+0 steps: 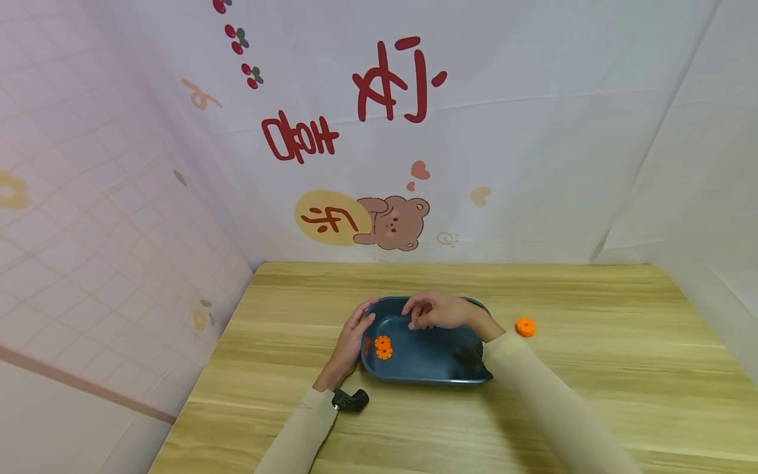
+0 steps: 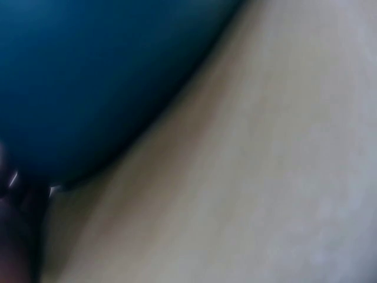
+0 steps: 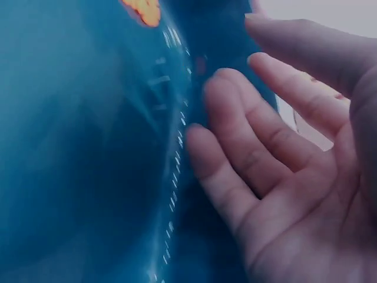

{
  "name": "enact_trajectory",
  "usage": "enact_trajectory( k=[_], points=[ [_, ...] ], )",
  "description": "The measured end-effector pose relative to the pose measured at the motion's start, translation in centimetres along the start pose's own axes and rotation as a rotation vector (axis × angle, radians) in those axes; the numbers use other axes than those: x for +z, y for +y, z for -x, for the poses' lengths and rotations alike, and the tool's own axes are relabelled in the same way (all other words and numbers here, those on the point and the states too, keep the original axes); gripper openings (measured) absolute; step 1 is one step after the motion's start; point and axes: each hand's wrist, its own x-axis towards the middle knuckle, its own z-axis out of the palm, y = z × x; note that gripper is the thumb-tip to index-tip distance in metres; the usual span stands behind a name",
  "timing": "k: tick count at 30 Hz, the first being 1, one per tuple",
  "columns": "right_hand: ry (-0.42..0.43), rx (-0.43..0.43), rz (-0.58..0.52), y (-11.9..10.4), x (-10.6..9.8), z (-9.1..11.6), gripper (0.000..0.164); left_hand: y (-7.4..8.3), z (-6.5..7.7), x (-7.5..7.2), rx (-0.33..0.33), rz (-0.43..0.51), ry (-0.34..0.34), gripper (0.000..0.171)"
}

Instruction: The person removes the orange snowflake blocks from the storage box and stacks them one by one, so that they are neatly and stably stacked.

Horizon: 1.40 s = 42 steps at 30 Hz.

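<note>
A dark blue oblong tray (image 1: 423, 380) stands on the wooden table. My left hand (image 1: 348, 345) holds its left end, thumb over the rim and fingers along the outside. Inside, at the left end, lie two orange notched discs (image 1: 383, 353), touching or overlapping. Over the tray's far side hovers my right hand (image 1: 441, 311), its fingers loosely bent. In the right wrist view nothing shows between the right hand's fingers, and one orange disc (image 3: 143, 10) appears at the top. The left wrist view is blurred, filled mostly by the tray's outer wall (image 2: 88, 76).
Right of the tray, more orange discs (image 1: 525, 327) lie on the table, seemingly stacked. A printed cloth wall (image 1: 503, 151) rises behind the table, and another stands at the left. The right forearm crosses over the tray's right end.
</note>
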Motion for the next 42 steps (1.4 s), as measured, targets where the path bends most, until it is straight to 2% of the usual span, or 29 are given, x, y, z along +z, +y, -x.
enact_trajectory(
  k=[7, 16, 29, 42],
  points=[
    [-0.097, 0.035, -0.013, 0.0, 2.0, -2.1, 0.035, -0.1, 0.0, 0.0, -0.022, 0.012, 0.007, 0.042],
    [-0.133, 0.072, 0.014, 0.6, 3.9, -4.3, 0.034, 0.1, 0.0, 0.2, -0.021, 0.01, 0.006, 0.042],
    [-0.057, 0.143, 0.102, 0.8, 5.3, -5.5, 0.028, 0.0, 0.0, 0.0, -0.022, 0.014, 0.007, 0.042],
    [-0.027, 0.158, 0.168, 0.5, 5.6, -5.4, 0.02, 0.1, 0.0, 0.0, -0.012, 0.017, -0.008, 0.043]
  ],
)
